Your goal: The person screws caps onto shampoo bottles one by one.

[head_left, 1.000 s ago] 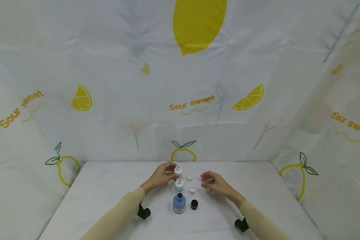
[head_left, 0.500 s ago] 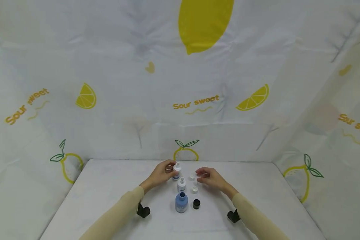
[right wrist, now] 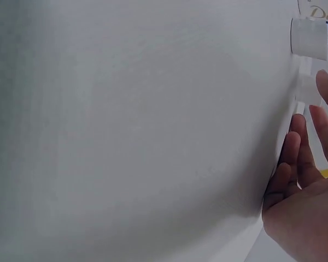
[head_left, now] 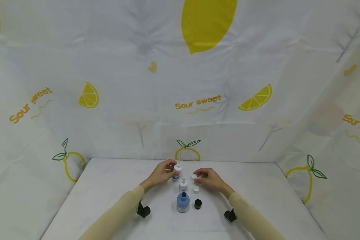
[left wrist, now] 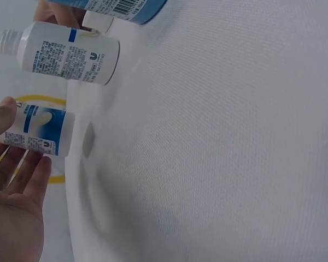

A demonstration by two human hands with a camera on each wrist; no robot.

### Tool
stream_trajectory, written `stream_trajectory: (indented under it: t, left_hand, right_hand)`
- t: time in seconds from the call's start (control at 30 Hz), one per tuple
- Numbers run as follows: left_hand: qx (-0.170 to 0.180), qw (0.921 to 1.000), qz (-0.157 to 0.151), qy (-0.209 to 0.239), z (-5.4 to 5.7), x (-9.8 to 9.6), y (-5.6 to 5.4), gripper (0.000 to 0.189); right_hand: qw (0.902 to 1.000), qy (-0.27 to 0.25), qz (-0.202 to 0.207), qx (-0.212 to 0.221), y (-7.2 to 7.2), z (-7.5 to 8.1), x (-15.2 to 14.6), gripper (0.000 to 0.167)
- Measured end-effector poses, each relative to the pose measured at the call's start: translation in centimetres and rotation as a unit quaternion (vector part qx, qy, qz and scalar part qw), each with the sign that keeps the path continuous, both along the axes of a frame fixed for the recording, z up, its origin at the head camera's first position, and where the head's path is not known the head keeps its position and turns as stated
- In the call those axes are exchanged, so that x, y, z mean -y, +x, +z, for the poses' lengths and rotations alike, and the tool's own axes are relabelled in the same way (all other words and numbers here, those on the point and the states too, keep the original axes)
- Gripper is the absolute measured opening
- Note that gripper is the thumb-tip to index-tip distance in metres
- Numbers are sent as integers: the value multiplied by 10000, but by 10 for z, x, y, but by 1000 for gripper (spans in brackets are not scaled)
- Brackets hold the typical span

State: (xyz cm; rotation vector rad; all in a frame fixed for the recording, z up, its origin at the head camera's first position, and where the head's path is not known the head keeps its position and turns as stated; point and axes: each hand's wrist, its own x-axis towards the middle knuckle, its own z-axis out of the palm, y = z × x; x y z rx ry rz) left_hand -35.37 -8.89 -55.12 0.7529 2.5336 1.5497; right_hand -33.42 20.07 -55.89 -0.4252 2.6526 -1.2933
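My left hand (head_left: 162, 173) grips a white bottle (left wrist: 38, 128) with a blue-and-white label and an uncapped neck, farthest back in the row. In the left wrist view its base appears slightly off the table. My right hand (head_left: 211, 180) has thumb and fingertips at the sides of a small white cap (head_left: 193, 176), seemingly pinching it; the right wrist view shows this far cap (right wrist: 309, 90) partly behind the thumb. A second uncapped white bottle (head_left: 183, 184) stands in front of the held one, with another white cap (head_left: 196, 189) to its right.
An uncapped blue bottle (head_left: 183, 203) stands nearest, and a black cap (head_left: 198, 204) lies to its right. Everything is on a white-covered table (head_left: 114, 180). A white cloth backdrop (head_left: 123, 100) with lemon prints rises behind and beside it.
My right hand has moved leftward to the far white cap. My left hand keeps hold of the far bottle, whose label now shows more. The view has shifted slightly.
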Motion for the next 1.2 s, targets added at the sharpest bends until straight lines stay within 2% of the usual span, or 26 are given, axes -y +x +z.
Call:
stream_trajectory:
  t: [0.33, 0.5, 0.7, 0.9, 1.2]
  left_hand:
    - [-42, 10000, -39, 81, 4, 0, 2, 39]
    - [7, 10000, -11, 92, 8, 0, 2, 40]
    - [-54, 10000, 22, -17, 13, 2, 2, 40]
    - [-14, 10000, 66, -15, 16, 4, 3, 40]
    - [-90, 9999, -90, 38, 24, 5, 2, 38]
  right_hand:
    - [10000, 86, 12, 4, 0, -3, 1, 27]
    - [9999, 105, 37, -51, -1, 0, -1, 26]
    - [9999, 15, -56, -109, -1, 9, -3, 27]
    - [9994, -319, -98, -73, -1, 21, -1, 30]
    - [9968, -756, 124, -242, 1, 44, 5, 35]
